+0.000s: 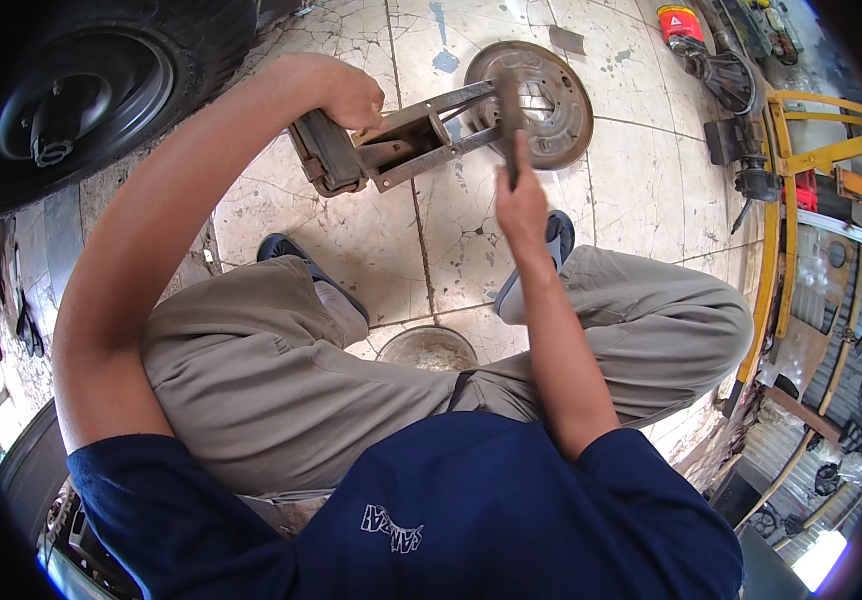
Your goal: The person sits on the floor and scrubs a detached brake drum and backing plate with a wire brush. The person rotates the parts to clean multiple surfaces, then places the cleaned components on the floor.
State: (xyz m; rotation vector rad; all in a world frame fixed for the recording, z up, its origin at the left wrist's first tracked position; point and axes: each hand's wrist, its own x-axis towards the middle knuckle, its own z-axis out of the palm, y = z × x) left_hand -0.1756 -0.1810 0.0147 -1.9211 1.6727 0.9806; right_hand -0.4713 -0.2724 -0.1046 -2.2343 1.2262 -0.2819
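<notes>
My left hand is closed, its curled fingers at the left end of a rusty metal frame, beside a thick, dark, worn block. Whether it grips the frame or some small part is hidden. My right hand is wrapped round a long brown tool with a dark handle. Motion smears the tool, so its kind does not show. It crosses over the frame's right end and a round, rusty plate with holes, which looks like a brake backing plate. The frame's right end overlaps that plate.
Cracked pale tiles make up the floor. A large wheel stands at upper left. Between my feet sits a round basin. Yellow metal framework, a red can and greasy machine parts line the right side.
</notes>
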